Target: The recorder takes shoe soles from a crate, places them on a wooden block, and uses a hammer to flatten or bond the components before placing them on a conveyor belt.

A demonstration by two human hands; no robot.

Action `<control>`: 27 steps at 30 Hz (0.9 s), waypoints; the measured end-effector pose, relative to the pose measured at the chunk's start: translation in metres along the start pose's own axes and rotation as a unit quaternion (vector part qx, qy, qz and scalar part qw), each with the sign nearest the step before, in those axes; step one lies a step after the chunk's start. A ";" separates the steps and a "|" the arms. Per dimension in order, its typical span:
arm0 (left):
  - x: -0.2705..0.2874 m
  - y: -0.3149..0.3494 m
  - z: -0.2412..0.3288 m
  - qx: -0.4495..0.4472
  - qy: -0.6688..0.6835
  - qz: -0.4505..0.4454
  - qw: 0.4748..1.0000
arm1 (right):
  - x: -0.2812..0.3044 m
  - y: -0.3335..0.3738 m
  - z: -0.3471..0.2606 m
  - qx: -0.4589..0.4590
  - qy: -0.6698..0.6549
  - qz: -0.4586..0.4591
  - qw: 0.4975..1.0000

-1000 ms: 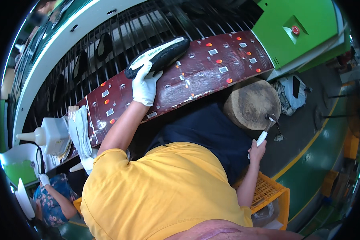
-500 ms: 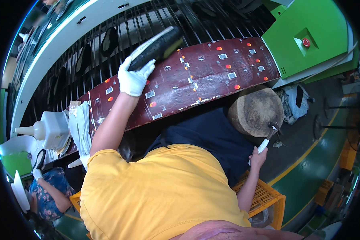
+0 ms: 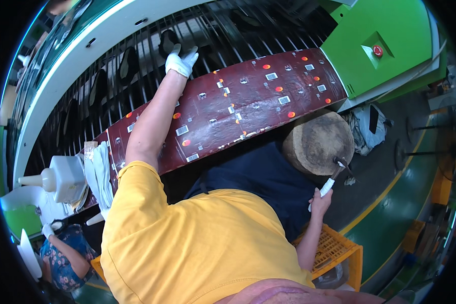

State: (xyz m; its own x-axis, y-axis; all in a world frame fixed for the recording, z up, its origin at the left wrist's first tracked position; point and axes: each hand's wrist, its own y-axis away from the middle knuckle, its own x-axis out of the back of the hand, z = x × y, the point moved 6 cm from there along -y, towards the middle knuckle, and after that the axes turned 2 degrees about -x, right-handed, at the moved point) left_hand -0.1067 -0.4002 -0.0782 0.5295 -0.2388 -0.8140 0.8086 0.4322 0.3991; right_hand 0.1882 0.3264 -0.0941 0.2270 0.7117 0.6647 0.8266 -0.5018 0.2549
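My left hand (image 3: 181,65), in a white glove, reaches over the dark metal rods (image 3: 210,43) of a conveyor. Its fingers are spread with nothing in them. Just beyond the fingertips a dark shoe (image 3: 168,42) lies on the rods. Further left lie another dark shoe (image 3: 128,66) and one more shoe (image 3: 98,87), in a row. Low at the right, my bare right hand (image 3: 320,201) is closed round the white-wrapped handle of a hammer (image 3: 328,187). The hammer's metal head is beside the edge of a round wooden stump (image 3: 321,143).
A dark red covered ledge (image 3: 228,109) runs before me. A green machine housing (image 3: 385,45) with a red button stands right. White cloths (image 3: 99,169) and a white bottle (image 3: 66,177) sit left. A co-worker (image 3: 68,253) works lower left; a yellow crate (image 3: 334,248) is below.
My left hand has moved forward and opened, letting go of the dark shoe, which now lies on the rods. My right hand still holds the hammer. The view has shifted slightly.
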 end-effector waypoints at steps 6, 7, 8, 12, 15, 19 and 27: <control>-0.056 0.047 -0.064 0.098 -0.185 -0.094 0.973 | -0.009 0.007 -0.008 -0.022 -0.027 0.002 0.999; -0.074 0.060 -0.079 0.083 -0.235 -0.094 0.964 | -0.010 0.008 -0.007 -0.027 -0.030 0.010 0.999; -0.085 0.057 -0.098 0.111 -0.249 -0.105 0.957 | -0.011 0.009 -0.005 -0.030 -0.042 0.014 0.999; -0.124 0.026 -0.151 0.133 -0.278 -0.106 0.945 | -0.015 0.010 -0.010 -0.031 -0.054 0.024 0.998; -0.148 -0.013 -0.191 0.150 -0.206 -0.063 0.965 | -0.019 0.010 0.000 -0.021 -0.040 0.036 0.998; -0.168 -0.080 -0.219 0.108 -0.126 -0.030 0.986 | -0.026 0.002 0.026 0.055 0.039 0.083 0.994; -0.147 -0.093 -0.206 0.141 -0.105 -0.068 0.982 | -0.017 0.016 -0.004 0.005 0.052 0.062 0.997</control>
State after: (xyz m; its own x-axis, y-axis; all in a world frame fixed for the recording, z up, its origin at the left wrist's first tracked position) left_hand -0.3123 -0.2259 -0.0823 0.4283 -0.4643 -0.7752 0.8990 0.1325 0.4173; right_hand 0.1953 0.3043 -0.0984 0.2736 0.5895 0.7600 0.8003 -0.5778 0.1601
